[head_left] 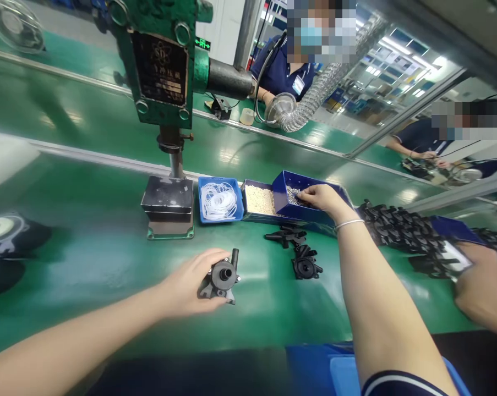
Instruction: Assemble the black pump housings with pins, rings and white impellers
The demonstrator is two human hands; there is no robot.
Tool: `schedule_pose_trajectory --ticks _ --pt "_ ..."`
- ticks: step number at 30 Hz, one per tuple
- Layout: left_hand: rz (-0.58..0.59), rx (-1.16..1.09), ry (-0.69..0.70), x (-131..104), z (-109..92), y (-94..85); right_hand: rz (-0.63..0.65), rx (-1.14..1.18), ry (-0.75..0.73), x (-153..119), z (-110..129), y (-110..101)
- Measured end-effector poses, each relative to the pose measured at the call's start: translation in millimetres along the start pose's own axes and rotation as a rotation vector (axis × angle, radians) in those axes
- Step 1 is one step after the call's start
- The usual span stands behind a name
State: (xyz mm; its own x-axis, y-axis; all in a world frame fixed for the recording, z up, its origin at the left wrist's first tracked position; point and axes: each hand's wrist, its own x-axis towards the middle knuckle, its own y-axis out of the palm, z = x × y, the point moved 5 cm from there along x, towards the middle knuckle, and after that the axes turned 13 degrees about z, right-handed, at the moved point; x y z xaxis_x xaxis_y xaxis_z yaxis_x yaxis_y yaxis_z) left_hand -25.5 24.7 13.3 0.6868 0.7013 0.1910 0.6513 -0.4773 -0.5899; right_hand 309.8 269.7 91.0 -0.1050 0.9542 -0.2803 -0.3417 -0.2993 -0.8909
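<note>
Near the middle of the green table, my left hand (196, 283) is wrapped round a black and grey pump-like part (223, 276) with a short pipe pointing up. My right hand (320, 197) reaches into a dark blue bin (314, 213) of small metal pieces (293, 194), its fingers pressed together at them; whether a piece is between the fingertips is too small to tell. Two black plastic parts, one flat (285, 236) and one round (306, 265), lie on the table below the bins.
A green press (161, 66) stands over a black block (168, 195). Beside it are a blue tray of white rings (219, 201) and a bin of cream pieces (260, 199). Black parts (397, 228) are piled right, near another person's hand (481, 286). People sit beyond the table.
</note>
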Motion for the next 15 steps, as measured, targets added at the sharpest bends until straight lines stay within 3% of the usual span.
schedule_pose_trajectory --ticks 6,10,13,15 --pt "0.027 -0.02 0.02 0 0 4.8 -0.207 0.236 -0.073 -20 7 -13" --pt "0.021 -0.042 0.027 0 3 5.3 -0.295 0.306 -0.206 -75 55 -18" --pt "0.019 -0.053 0.053 0 4 6.3 -0.14 0.226 -0.457 -142 118 9" --pt "0.005 -0.046 0.064 0 4 5.7 0.102 0.115 -0.624 -184 154 48"
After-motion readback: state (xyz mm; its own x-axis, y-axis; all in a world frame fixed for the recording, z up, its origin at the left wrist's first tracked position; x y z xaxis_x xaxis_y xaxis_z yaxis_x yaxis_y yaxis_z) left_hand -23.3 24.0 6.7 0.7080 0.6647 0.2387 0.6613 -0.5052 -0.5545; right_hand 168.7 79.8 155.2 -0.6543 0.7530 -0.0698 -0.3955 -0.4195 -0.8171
